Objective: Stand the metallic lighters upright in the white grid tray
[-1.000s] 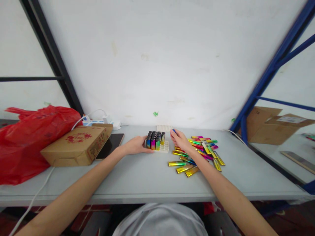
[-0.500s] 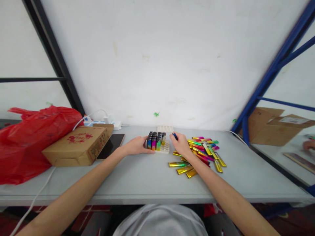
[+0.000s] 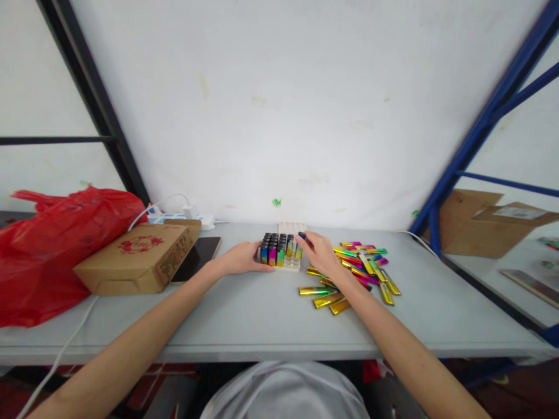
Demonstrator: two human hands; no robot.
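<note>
- White plastic tray point(image 3: 292, 265) sits in the middle of the grey table point(image 3: 262, 317). Most of its cells hold upright lighters point(image 3: 274, 250) with rainbow bodies and dark tops, while the near-right cells look unfilled.
- The left hand point(image 3: 242, 258) is cupped against the tray's left side with its fingers curled round the near corner. It braces the tray flat on the table rather than lifting it.
- The right hand point(image 3: 321, 251) pinches a blue-topped lighter point(image 3: 301, 235) between thumb and fingertips, closed snugly on it, at the tray's far right corner. From where I stand I can't quite tell whether its base is already in a cell or just above one.
- A pile of loose lighters point(image 3: 360, 265), gold, green and pink, lies flat and criss-crossed just right of the tray, partly under the right wrist.
- If the pinched lighter goes in tilted, it may catch a cell wall and knock the packed neighbours over.
- The tray looks light. A sideways push with a slack left hand could slide it or tip it.
- The right forearm crosses the pile, so a careless sweep might scatter lighters towards the table edge.
- A cardboard box point(image 3: 135, 256), a phone point(image 3: 198, 256) and a red bag point(image 3: 48, 244) sit well off to the left.
</note>
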